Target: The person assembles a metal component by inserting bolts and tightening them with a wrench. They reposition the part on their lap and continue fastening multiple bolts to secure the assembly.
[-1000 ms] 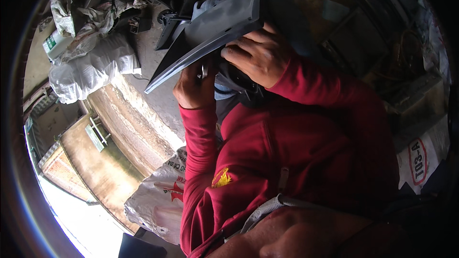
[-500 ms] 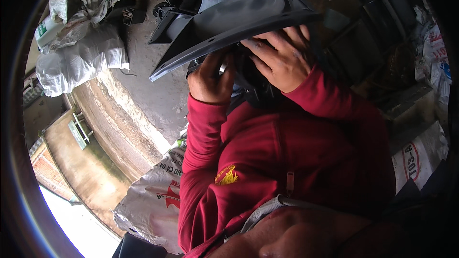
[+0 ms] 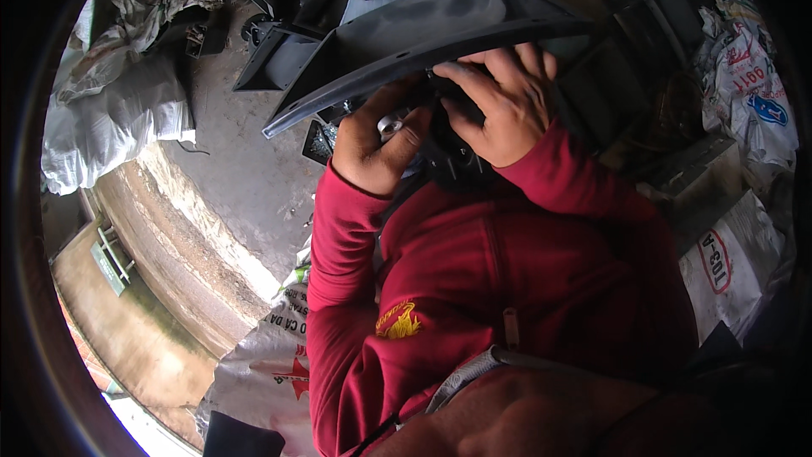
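Observation:
A large black panel point(image 3: 423, 42), a frame-like part with a curved rim and a grey recessed face, stands tilted in front of me. My left hand point(image 3: 372, 145) is closed below its rim. Between the thumb and fingers shows a silver metal piece point(image 3: 389, 126) with a round, ring-like end; its remainder is hidden. My right hand point(image 3: 506, 106) grips the panel's near side, fingers bent against it and thumb pointing down. Dark parts point(image 3: 457, 152) with thin pins sit under the hands, in shadow. The fingertips of my left hand are hidden behind the panel.
A small dark tray point(image 3: 318, 142) with tiny shiny pieces lies left of my left hand. More black frames point(image 3: 275, 59) lie on the floor beyond. White sacks point(image 3: 118, 118) stand at the left, others point(image 3: 748, 76) at the right. A metal box-like block point(image 3: 698, 173) is at my right.
My left hand has turned slightly, so the silver piece's round end shows more. The view has shifted a little, bringing the small tray out beside the left hand. Both hands stay at the panel.

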A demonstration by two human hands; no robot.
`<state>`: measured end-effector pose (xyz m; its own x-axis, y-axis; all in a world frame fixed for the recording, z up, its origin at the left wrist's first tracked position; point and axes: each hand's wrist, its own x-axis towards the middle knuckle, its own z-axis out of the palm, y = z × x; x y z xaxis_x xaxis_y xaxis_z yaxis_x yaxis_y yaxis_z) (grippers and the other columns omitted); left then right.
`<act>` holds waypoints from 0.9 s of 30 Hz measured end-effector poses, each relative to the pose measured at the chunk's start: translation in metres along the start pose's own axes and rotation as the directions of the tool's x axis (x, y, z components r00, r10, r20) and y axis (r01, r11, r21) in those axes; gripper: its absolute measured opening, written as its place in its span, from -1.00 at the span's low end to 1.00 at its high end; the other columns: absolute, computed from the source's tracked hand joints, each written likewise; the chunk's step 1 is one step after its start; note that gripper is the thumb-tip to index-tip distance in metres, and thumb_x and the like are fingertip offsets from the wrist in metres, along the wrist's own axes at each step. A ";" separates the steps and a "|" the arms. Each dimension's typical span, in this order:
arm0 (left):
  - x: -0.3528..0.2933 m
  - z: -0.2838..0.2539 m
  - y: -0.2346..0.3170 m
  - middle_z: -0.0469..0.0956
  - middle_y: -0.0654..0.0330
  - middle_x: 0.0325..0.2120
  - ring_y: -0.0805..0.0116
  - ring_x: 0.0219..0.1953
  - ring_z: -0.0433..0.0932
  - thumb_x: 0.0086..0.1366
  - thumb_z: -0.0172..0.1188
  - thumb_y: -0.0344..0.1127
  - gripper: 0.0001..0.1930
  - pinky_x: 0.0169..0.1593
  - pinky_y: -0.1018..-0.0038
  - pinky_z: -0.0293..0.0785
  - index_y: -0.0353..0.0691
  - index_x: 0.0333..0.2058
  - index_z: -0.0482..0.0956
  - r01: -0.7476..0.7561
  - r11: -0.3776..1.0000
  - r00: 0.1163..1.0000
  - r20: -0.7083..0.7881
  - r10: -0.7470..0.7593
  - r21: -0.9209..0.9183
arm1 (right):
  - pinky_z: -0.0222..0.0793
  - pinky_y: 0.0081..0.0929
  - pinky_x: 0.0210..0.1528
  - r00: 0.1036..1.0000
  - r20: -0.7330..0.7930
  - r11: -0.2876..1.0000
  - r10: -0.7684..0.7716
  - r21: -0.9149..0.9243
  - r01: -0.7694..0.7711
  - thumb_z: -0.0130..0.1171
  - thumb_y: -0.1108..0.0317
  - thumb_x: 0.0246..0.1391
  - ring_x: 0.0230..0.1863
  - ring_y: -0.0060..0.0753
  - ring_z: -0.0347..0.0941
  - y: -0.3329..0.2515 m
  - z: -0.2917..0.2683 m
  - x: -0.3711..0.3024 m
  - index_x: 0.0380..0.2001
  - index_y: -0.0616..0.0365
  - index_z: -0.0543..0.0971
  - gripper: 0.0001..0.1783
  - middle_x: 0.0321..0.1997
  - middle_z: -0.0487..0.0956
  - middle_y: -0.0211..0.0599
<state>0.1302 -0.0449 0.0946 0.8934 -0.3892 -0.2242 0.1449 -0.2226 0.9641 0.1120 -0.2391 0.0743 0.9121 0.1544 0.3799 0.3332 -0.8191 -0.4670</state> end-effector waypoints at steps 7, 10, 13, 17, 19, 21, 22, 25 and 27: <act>-0.008 -0.005 -0.010 0.58 0.10 -0.15 0.45 -0.11 0.52 0.22 0.12 -0.40 -0.49 0.02 0.53 0.41 -0.42 0.16 0.37 0.058 0.994 0.998 0.040 -0.054 -0.095 | 0.10 -0.29 0.01 1.000 -0.015 1.000 -0.011 0.004 0.011 0.41 0.30 -0.24 -0.04 -0.36 0.36 -0.001 0.002 -0.003 -0.11 -0.23 0.64 -0.51 -0.16 0.53 -0.63; -0.011 0.000 -0.015 0.53 0.15 -0.08 0.45 -0.06 0.47 0.20 0.14 -0.35 -0.43 0.03 0.57 0.38 -0.36 0.21 0.36 0.012 0.990 1.000 0.024 -0.009 -0.142 | 0.10 -0.30 0.03 0.999 -0.038 0.999 -0.035 -0.004 0.035 0.40 0.31 -0.24 -0.03 -0.38 0.36 0.001 0.006 -0.004 -0.12 -0.23 0.64 -0.52 -0.17 0.54 -0.65; -0.011 0.002 -0.012 0.52 0.15 -0.08 0.45 -0.06 0.47 0.19 0.13 -0.41 -0.43 0.04 0.56 0.39 -0.34 0.22 0.35 0.023 0.994 1.000 0.015 -0.021 -0.105 | 0.09 -0.24 0.01 0.997 -0.063 0.999 -0.048 0.016 0.049 0.38 0.34 -0.30 -0.03 -0.37 0.36 0.003 0.008 -0.004 -0.18 -0.21 0.63 -0.54 -0.17 0.51 -0.65; -0.012 0.003 -0.012 0.52 0.15 -0.09 0.43 -0.06 0.49 0.18 0.13 -0.46 -0.45 0.04 0.53 0.42 -0.32 0.19 0.37 0.001 0.999 1.000 0.004 -0.001 -0.036 | 0.09 -0.25 0.00 0.995 -0.077 0.998 -0.056 0.021 0.058 0.39 0.34 -0.31 -0.04 -0.38 0.36 0.004 0.010 -0.005 -0.18 -0.22 0.63 -0.53 -0.17 0.51 -0.66; -0.012 0.004 -0.008 0.53 0.14 -0.10 0.43 -0.06 0.51 0.18 0.14 -0.47 -0.46 0.03 0.52 0.44 -0.32 0.19 0.36 0.018 1.000 1.000 0.001 -0.018 -0.017 | 0.09 -0.25 0.00 0.994 -0.090 0.998 -0.062 0.023 0.064 0.39 0.34 -0.31 -0.04 -0.38 0.36 0.005 0.011 -0.004 -0.18 -0.23 0.62 -0.53 -0.17 0.51 -0.67; -0.012 0.006 -0.005 0.53 0.14 -0.11 0.44 -0.09 0.52 0.19 0.15 -0.46 -0.45 0.01 0.52 0.45 -0.31 0.19 0.34 0.041 0.999 0.999 0.000 -0.041 -0.028 | 0.09 -0.25 0.00 0.994 -0.093 0.998 -0.064 0.019 0.066 0.39 0.34 -0.31 -0.04 -0.39 0.36 0.006 0.011 -0.004 -0.18 -0.24 0.62 -0.53 -0.17 0.51 -0.68; -0.012 0.007 -0.004 0.54 0.14 -0.12 0.44 -0.10 0.52 0.19 0.15 -0.45 -0.45 0.01 0.51 0.46 -0.30 0.20 0.34 0.053 0.998 0.999 -0.001 -0.053 -0.034 | 0.09 -0.26 -0.01 0.993 -0.094 0.998 -0.065 0.016 0.067 0.39 0.34 -0.31 -0.04 -0.39 0.36 0.006 0.011 -0.004 -0.18 -0.25 0.62 -0.52 -0.17 0.51 -0.68; -0.013 0.008 -0.001 0.55 0.13 -0.15 0.43 -0.13 0.55 0.19 0.16 -0.46 -0.44 -0.02 0.51 0.48 -0.30 0.20 0.31 0.033 0.998 0.999 -0.012 -0.033 0.053 | 0.09 -0.26 0.00 0.994 -0.091 0.997 -0.066 0.021 0.068 0.40 0.32 -0.31 -0.03 -0.41 0.35 0.007 0.011 -0.004 -0.17 -0.26 0.62 -0.52 -0.16 0.51 -0.70; -0.013 0.008 0.000 0.56 0.13 -0.16 0.42 -0.15 0.56 0.19 0.16 -0.46 -0.44 -0.05 0.52 0.49 -0.30 0.19 0.31 0.044 0.996 0.999 -0.019 -0.043 0.075 | 0.08 -0.26 0.00 0.994 -0.087 0.997 -0.068 0.019 0.070 0.40 0.32 -0.30 -0.03 -0.42 0.35 0.007 0.010 -0.003 -0.16 -0.28 0.62 -0.52 -0.16 0.50 -0.72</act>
<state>0.1155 -0.0474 0.0964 0.8943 -0.3623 -0.2627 0.1520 -0.3063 0.9397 0.1135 -0.2394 0.0615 0.8628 0.1609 0.4792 0.4007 -0.7957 -0.4542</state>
